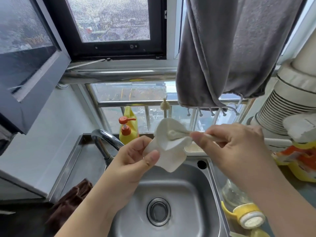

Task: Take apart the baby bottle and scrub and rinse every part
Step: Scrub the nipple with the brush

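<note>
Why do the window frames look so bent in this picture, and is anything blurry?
Head view: the wide-angle lens bows straight lines, so the window frame and rail curve near the edges. The soft white bottle part in the left hand and the small brush in the right hand look slightly smeared. Daylight glares on the sink.

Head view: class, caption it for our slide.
Left hand holds white silicone nipple; right hand scrubs inside with small brush.

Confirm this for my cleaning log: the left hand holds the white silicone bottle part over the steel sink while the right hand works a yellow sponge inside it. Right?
Not quite. The head view shows the right hand working a small white brush, not a yellow sponge, inside the white silicone bottle part. The left hand does hold it over the steel sink.
</note>
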Demonstrator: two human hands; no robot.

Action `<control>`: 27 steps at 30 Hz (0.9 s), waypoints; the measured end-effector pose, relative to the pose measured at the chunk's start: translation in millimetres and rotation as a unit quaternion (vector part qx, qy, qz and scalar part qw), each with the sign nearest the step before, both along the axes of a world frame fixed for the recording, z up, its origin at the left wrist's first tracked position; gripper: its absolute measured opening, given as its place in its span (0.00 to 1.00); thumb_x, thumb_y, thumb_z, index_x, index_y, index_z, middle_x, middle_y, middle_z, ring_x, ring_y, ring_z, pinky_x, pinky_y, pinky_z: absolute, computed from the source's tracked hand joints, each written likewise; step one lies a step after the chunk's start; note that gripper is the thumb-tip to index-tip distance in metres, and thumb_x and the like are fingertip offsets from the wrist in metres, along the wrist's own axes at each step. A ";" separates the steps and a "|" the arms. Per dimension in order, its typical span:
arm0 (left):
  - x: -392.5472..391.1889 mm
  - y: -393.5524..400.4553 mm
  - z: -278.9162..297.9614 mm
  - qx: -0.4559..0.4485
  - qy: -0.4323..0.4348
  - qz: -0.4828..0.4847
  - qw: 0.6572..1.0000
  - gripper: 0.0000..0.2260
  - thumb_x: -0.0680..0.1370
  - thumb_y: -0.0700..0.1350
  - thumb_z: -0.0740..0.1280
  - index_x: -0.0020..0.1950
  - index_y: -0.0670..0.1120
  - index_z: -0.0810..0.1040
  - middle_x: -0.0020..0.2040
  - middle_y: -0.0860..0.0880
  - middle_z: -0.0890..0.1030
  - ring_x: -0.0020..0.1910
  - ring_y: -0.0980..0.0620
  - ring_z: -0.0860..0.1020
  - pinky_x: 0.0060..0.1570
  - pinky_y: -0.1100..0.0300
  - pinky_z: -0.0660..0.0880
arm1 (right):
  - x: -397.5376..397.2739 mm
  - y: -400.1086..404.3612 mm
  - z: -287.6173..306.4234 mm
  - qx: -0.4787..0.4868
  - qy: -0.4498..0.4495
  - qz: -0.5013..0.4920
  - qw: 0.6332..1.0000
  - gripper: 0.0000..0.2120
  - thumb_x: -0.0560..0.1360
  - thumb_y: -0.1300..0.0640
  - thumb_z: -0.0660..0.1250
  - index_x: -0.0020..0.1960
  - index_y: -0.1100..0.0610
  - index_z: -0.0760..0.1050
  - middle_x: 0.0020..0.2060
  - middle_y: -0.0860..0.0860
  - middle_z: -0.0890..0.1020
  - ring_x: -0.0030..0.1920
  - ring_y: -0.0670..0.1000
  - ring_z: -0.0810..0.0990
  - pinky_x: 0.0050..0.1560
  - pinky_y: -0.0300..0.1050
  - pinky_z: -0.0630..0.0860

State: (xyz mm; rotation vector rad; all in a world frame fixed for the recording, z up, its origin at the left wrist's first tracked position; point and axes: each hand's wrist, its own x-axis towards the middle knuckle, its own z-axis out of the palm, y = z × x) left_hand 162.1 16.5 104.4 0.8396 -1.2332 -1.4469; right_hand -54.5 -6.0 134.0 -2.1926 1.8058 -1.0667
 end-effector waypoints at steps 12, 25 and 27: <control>-0.4 1.7 -0.7 0.053 0.177 -0.029 0.982 0.13 0.65 0.46 0.79 0.43 0.43 0.80 0.42 0.45 0.80 0.44 0.49 0.79 0.51 0.56 0.78 | -7.1 16.9 -5.2 0.098 -0.130 0.001 0.987 0.26 0.64 0.26 0.55 0.36 0.48 0.76 0.20 0.47 0.66 0.27 0.46 0.66 0.37 0.40 0.61; 0.6 3.1 6.1 0.119 0.195 -0.064 0.971 0.28 0.61 0.54 0.80 0.59 0.49 0.81 0.59 0.43 0.80 0.56 0.42 0.80 0.57 0.38 0.74 | -10.0 27.0 -10.1 0.176 -0.214 0.039 0.960 0.13 0.68 0.34 0.67 0.32 0.41 0.79 0.18 0.43 0.70 0.24 0.41 0.70 0.29 0.28 0.64; 1.3 2.7 10.0 0.135 0.177 -0.049 0.974 0.30 0.59 0.57 0.80 0.57 0.47 0.82 0.58 0.42 0.81 0.54 0.43 0.81 0.50 0.46 0.79 | -11.2 28.6 -9.5 0.171 -0.199 0.036 0.964 0.14 0.66 0.29 0.64 0.32 0.37 0.78 0.17 0.43 0.70 0.24 0.41 0.70 0.29 0.28 0.64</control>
